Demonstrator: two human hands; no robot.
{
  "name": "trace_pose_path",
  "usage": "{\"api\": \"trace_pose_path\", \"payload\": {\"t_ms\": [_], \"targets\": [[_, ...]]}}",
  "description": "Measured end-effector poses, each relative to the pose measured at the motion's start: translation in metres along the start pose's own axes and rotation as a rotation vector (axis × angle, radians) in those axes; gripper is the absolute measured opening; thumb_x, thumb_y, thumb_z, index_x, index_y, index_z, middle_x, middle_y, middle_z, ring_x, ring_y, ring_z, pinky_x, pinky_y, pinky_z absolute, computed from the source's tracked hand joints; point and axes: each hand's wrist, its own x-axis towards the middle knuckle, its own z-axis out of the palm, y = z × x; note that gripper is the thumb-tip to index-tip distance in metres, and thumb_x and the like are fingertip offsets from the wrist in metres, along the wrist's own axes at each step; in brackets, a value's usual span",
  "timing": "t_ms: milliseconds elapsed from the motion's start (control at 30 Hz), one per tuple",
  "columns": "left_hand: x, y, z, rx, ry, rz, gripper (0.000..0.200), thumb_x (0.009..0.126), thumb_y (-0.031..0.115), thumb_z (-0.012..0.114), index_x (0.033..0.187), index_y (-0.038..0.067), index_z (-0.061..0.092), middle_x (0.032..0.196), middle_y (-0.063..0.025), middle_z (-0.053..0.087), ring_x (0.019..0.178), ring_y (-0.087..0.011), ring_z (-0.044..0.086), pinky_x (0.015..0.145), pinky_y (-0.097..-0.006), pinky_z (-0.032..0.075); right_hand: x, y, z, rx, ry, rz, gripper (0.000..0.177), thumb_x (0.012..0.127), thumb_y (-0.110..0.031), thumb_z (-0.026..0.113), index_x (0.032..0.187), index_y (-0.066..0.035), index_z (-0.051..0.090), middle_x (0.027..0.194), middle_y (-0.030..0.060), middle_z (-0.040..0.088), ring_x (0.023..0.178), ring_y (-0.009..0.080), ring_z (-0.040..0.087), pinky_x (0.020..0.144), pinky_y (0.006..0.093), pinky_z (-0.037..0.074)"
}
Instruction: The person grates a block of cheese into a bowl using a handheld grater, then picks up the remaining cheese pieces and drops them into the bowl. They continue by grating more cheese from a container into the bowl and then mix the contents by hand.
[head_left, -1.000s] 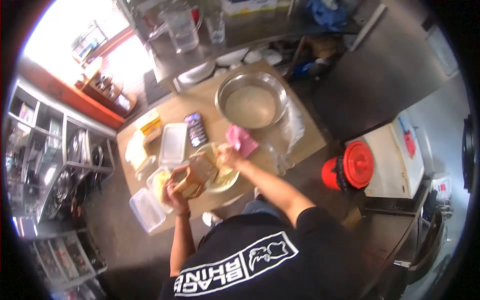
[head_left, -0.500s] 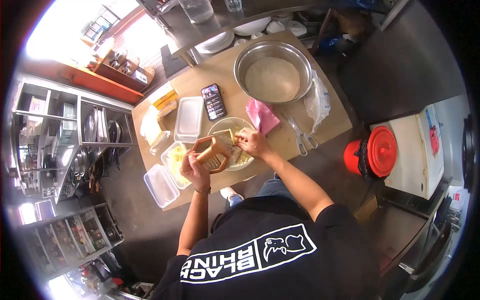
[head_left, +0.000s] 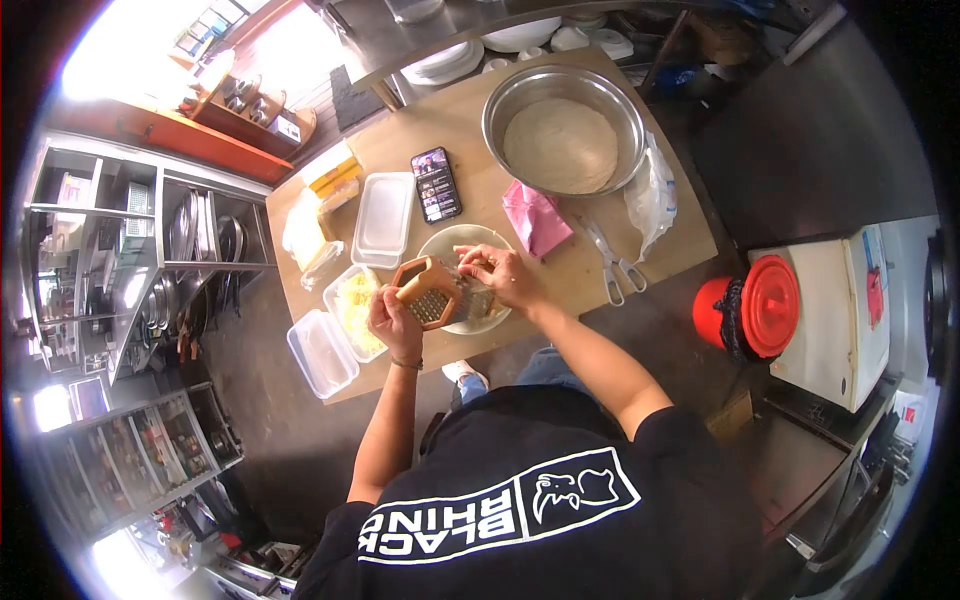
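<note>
My left hand point(head_left: 396, 322) is closed on the wooden frame of a box grater point(head_left: 430, 293), which is tilted over the left part of a pale round bowl point(head_left: 436, 244). At the grater's right side, above the bowl, my right hand point(head_left: 503, 277) has its fingers bent together; whatever they hold is too small to name. Left of the grater stands a plastic container point(head_left: 333, 290) of yellow shreds point(head_left: 357, 308), with an empty-looking clear container or lid point(head_left: 323, 354) beside it.
Around the bowl lie a white lidded container point(head_left: 383, 218), a phone point(head_left: 436, 185), a pink cloth point(head_left: 538, 220), scissors point(head_left: 611, 262), a plastic bag point(head_left: 652, 195) and yellow blocks point(head_left: 337, 185). A steel bowl of dough point(head_left: 562, 145) sits farther back. A red bin point(head_left: 770, 305) stands right of the table.
The grater is turned and more upright between my hands. My right hand has drawn its fingers up at the grater's side. The view has shifted slightly.
</note>
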Motion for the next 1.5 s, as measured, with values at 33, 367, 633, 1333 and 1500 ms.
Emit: {"api": "trace_pose_path", "payload": {"t_ms": [33, 367, 633, 1333, 1500], "targets": [[-0.001, -0.003, -0.001, -0.022, -0.008, -0.035, 0.027, 0.092, 0.018, 0.046, 0.076, 0.000, 0.057, 0.066, -0.0011, 0.051, 0.062, -0.0091, 0.043, 0.056, -0.0244, 0.036, -0.001, 0.002, 0.009, 0.185, 0.076, 0.060, 0.014, 0.076, -0.007, 0.068, 0.089, -0.001, 0.065, 0.108, 0.0127, 0.064, 0.088, 0.0222, 0.065, 0.079, 0.0316, 0.050], [-0.008, -0.011, -0.008, -0.050, 0.082, 0.001, 0.036, 0.093, 0.025, 0.043, 0.076, -0.003, 0.058, 0.076, -0.0086, 0.059, 0.073, -0.0166, 0.054, 0.071, -0.0290, 0.043, -0.027, -0.014, 0.027, -0.328, -0.076, -0.457, 0.058, 0.094, -0.034, 0.042, 0.134, 0.006, 0.033, 0.137, 0.0230, 0.037, 0.127, 0.0373, 0.037, 0.105, 0.0408, 0.030], [-0.009, -0.011, -0.007, -0.082, 0.061, 0.014, 0.035, 0.091, 0.022, 0.042, 0.074, -0.004, 0.057, 0.077, -0.0099, 0.059, 0.076, -0.0193, 0.055, 0.075, -0.0312, 0.043, -0.035, -0.005, 0.019, -0.426, -0.162, -0.331, 0.072, 0.092, -0.048, 0.037, 0.140, 0.004, 0.022, 0.141, 0.0226, 0.031, 0.130, 0.0395, 0.030, 0.109, 0.0438, 0.020], [-0.009, -0.005, -0.004, -0.047, 0.104, 0.049, 0.041, 0.090, 0.027, 0.041, 0.066, -0.004, 0.053, 0.063, -0.0087, 0.052, 0.071, -0.0243, 0.053, 0.082, -0.0397, 0.043, -0.034, 0.003, 0.024, -0.341, -0.160, -0.393, 0.060, 0.094, -0.043, 0.038, 0.132, 0.003, 0.037, 0.133, 0.0244, 0.041, 0.125, 0.0394, 0.039, 0.104, 0.0424, 0.032], [-0.007, 0.002, 0.003, -0.061, 0.069, 0.051, 0.037, 0.089, 0.025, 0.045, 0.068, -0.003, 0.056, 0.062, -0.0088, 0.052, 0.069, -0.0236, 0.053, 0.084, -0.0398, 0.043, -0.033, 0.019, 0.012, -0.385, -0.126, -0.346, 0.059, 0.095, -0.041, 0.036, 0.131, 0.005, 0.038, 0.131, 0.0255, 0.043, 0.124, 0.0401, 0.041, 0.103, 0.0416, 0.034]]}}
